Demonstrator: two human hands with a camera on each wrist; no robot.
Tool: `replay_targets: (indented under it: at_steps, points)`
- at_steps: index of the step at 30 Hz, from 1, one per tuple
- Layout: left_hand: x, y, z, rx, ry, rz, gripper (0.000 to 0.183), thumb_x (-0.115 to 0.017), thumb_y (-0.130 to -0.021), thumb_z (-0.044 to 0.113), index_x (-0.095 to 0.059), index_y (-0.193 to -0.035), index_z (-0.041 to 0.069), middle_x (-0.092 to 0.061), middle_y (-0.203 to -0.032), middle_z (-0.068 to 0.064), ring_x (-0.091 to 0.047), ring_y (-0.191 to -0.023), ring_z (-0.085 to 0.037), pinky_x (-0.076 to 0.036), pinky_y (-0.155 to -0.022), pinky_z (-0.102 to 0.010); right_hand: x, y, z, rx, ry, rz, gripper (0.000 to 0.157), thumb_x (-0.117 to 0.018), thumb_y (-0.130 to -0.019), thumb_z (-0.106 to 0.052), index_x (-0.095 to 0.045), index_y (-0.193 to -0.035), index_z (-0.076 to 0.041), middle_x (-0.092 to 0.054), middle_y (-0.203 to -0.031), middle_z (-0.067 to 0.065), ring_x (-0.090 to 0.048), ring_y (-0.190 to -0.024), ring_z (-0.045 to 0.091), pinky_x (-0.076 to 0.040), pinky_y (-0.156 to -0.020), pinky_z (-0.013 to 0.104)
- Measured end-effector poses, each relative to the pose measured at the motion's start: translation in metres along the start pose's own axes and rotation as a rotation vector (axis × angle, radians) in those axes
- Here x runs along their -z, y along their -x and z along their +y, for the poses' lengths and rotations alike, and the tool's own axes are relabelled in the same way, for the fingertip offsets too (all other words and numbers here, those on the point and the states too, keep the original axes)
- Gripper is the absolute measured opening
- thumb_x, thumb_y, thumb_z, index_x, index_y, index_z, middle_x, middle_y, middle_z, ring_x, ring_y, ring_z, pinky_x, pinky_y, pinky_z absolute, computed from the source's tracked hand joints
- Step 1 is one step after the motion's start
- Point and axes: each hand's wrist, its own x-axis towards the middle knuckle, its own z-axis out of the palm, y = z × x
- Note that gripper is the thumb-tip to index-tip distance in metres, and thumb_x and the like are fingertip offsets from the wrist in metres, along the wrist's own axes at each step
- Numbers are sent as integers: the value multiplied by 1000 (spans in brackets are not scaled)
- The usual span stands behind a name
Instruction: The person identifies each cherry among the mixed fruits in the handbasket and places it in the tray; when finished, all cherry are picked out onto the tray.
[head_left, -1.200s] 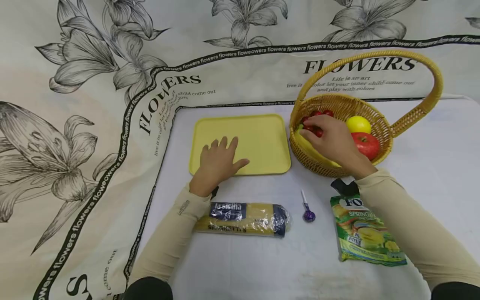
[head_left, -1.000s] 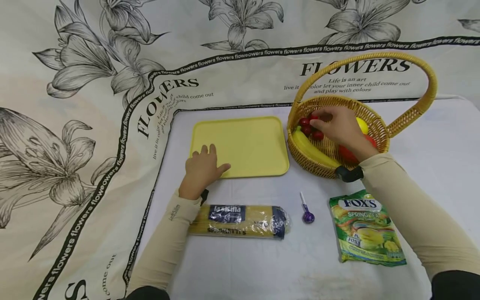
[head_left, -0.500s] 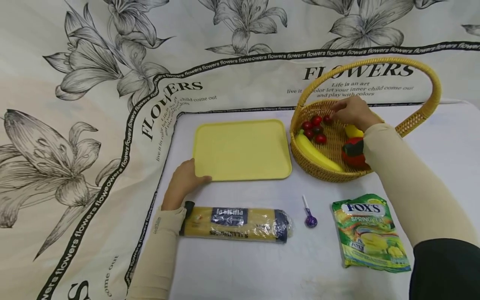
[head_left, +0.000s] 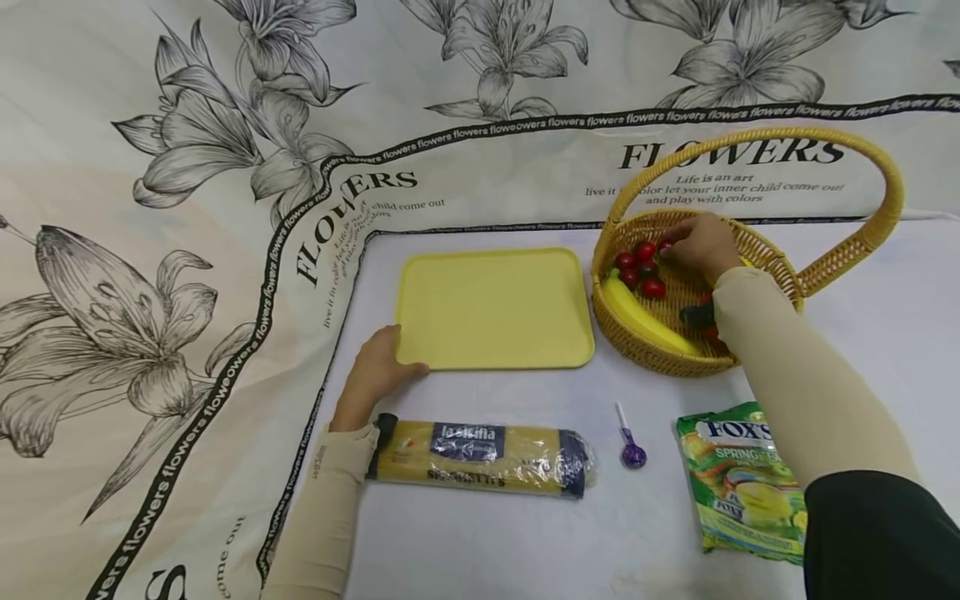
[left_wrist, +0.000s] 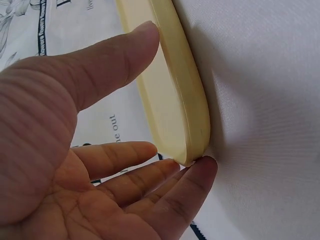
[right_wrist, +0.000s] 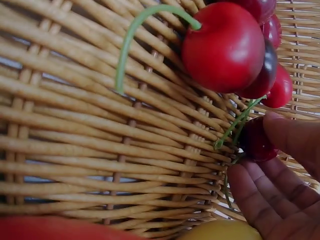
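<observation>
My left hand [head_left: 378, 367] holds the near left corner of a shallow yellow tray [head_left: 495, 308]. Seen from the left wrist, its thumb lies at the rim while the fairly straight fingers touch the corner. My right hand [head_left: 708, 246] reaches into a wicker basket [head_left: 637, 358]. Between thumb and fingertips it pinches a dark red cherry [right_wrist: 257, 140] with a green stem. More cherries [head_left: 652, 287] lie beside it, above a banana [head_left: 648, 321]. A red apple [right_wrist: 60, 232] and a yellow fruit [right_wrist: 220, 231] are mostly hidden behind the sleeve in the head view.
A packet of spaghetti [head_left: 480, 454] lies in front of the tray, near my left wrist. To its right are a purple-wrapped lollipop [head_left: 633, 454] and a green Fox's candy bag [head_left: 742, 492], partly under my right sleeve. The basket's tall handle [head_left: 795, 137] arches over its far side.
My left hand has moved from over the tray to its near left corner. The right hand has shifted right within the basket, away from the leftmost cherries, and now pinches one.
</observation>
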Motion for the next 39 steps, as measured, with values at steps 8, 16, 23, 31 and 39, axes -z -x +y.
replay_targets:
  at_steps: [8,16,23,31,39]
  points:
    - [-2,1,3,-5,-18,0,89,-82,-81,23,-33,-147,-13,-47,-145,-30,-51,-128,-42,-42,-110,-52,15,14,-3,85,25,19,46,-65,-96,-26,-61,-130,4,-58,-130,31,-57,-109,41,-54,-81,44]
    - [0,0,3,6,-20,-8,90,-82,-82,21,-31,-148,-13,-44,-147,-31,-48,-132,-43,-40,-112,-53,40,47,-22,186,8,49,48,-69,-93,-37,-67,-126,-2,-65,-128,21,-69,-93,14,-55,-72,23]
    - [-1,0,5,18,-20,-8,91,-83,-81,22,-32,-148,-13,-46,-145,-31,-50,-129,-43,-42,-111,-52,50,85,-43,218,17,33,54,-71,-90,-44,-66,-128,-6,-68,-123,19,-55,-80,-9,-47,-66,11]
    - [0,2,1,16,-23,-6,91,-82,-81,22,-31,-148,-13,-45,-146,-31,-49,-130,-43,-41,-112,-52,32,129,-73,401,-53,19,38,-77,-88,-25,-71,-120,-5,-71,-112,17,-63,-77,-5,-52,-65,10]
    - [0,-1,2,-8,-27,-7,90,-82,-82,23,-32,-147,-13,-42,-149,-31,-45,-135,-44,-37,-116,-52,-29,136,-112,652,3,-19,23,-76,-87,-11,-74,-110,-8,-75,-104,7,-67,-88,15,-57,-76,23]
